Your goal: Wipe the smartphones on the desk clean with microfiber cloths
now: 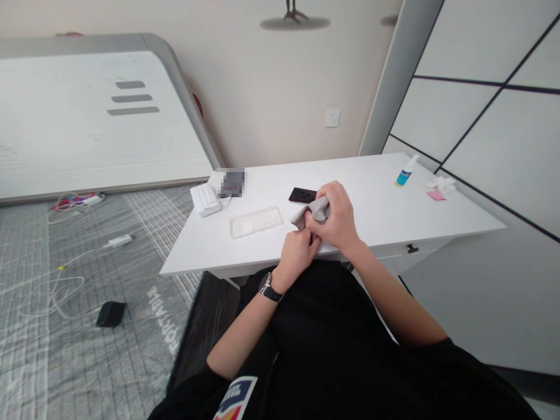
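Both hands meet over the front edge of the white desk, around a small grey cloth [318, 208]. My right hand [338, 216] is closed on the cloth, with part of it bunching up between thumb and fingers. My left hand [297, 254], with a watch on its wrist, is closed just below and touches the cloth's lower end; whether it grips anything else is hidden. A black phone [301, 195] lies on the desk just behind the hands, partly covered by the right one. To the left lies a clear phone case [256, 222].
On the white desk [367, 198], a white charger-like block [205, 199] and a blurred dark item [232, 183] sit at the left. A blue-labelled bottle [406, 171], a pink slip [436, 195] and crumpled white tissue [444, 184] are at the right. Cables [56, 291] lie on the floor.
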Demonstrator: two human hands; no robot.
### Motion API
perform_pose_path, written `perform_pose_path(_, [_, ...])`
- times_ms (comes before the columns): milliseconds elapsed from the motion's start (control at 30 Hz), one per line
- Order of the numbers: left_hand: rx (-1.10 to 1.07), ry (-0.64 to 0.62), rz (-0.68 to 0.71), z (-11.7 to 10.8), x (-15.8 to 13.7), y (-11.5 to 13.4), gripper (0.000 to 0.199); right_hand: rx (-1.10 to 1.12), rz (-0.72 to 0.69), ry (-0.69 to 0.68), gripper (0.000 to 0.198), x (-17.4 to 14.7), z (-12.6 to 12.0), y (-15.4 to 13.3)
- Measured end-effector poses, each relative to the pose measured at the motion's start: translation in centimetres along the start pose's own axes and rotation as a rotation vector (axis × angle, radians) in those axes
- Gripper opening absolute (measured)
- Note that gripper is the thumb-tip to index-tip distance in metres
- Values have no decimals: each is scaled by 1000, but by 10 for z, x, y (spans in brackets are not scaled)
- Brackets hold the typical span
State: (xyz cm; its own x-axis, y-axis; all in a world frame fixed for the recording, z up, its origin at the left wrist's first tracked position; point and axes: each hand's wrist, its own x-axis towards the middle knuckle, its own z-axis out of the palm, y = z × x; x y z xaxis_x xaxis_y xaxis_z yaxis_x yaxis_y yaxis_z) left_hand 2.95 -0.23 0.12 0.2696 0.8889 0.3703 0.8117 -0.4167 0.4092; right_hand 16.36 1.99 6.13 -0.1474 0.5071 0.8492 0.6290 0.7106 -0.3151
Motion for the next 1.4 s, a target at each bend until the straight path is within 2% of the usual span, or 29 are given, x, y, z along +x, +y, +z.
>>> perform_pose_path(100, [3, -21, 13, 0, -1, 0, 22, -30, -281, -112, 12, 0, -2, -2])
perform_pose_path(167, [3, -27, 18, -1, -1, 0, 24, -19, -368, -134, 16, 1, -3, -5])
perform_pose_path(200, [2, -26, 19, -1, -1, 0, 25, -10, -333, -117, 18, 2, -3, -6])
perform_pose_path(333, [-5, 2, 6, 0, 0, -1, 22, 72, 40, -24, 20, 4, -4, -6])
perform_pose_path(367, [-6, 9, 2, 0, 0, -1, 22, 78, 80, -21, 20, 5, -5, -6])
perform_pose_path(433, [-5, 13, 1, 1, 0, -1, 20, 34, 25, -42, 18, 5, -6, -4])
perform_pose_path(533, [-5, 9, 7, 1, 0, -1, 18, -56, -212, -114, 13, 5, -7, -3])
perform_pose_path(600, [-7, 12, 10, 1, -1, -1, 19, -38, -283, -144, 11, 6, -6, -2])
perform_pose_path(667, [-11, 21, 10, 1, -1, -2, 21, 33, -250, -150, 12, 8, -7, -1])
perform_pose_path(767, [-20, 40, 14, 1, -1, -2, 20, 122, -95, -145, 13, 11, -13, -2])
perform_pose_path(867, [-32, 54, 26, 3, -1, -2, 15, 72, -7, -171, 13, 12, -21, -3])
perform_pose_path(967, [-34, 57, 29, 3, -2, -2, 16, -32, -170, -240, 12, 10, -24, -3])
perform_pose_path(1033, [-31, 54, 29, 2, -2, -2, 19, -35, -271, -261, 20, 8, -22, -3])
perform_pose_path(1100, [-24, 53, 27, 1, -2, -2, 20, -9, -213, -232, 22, 7, -19, -3])
perform_pose_path(1200, [-11, 55, 20, 0, -1, -1, 20, 19, 67, -149, 19, 7, -16, -5])
perform_pose_path(1233, [-5, 53, 19, 0, -1, -1, 20, 12, 120, -130, 18, 8, -16, -6])
perform_pose_path(1267, [0, 49, 20, 0, -1, 0, 20, -5, 114, -126, 17, 8, -16, -7])
perform_pose_path(1300, [6, 43, 22, 1, -1, 0, 20, -30, 49, -137, 13, 9, -16, -8])
perform_pose_path(1367, [17, 28, 32, 1, -1, 0, 21, -80, -177, -192, 2, 9, -17, -11])
perform_pose_path(1400, [21, 20, 37, 2, -1, 0, 22, -93, -268, -223, 5, 9, -17, -12])
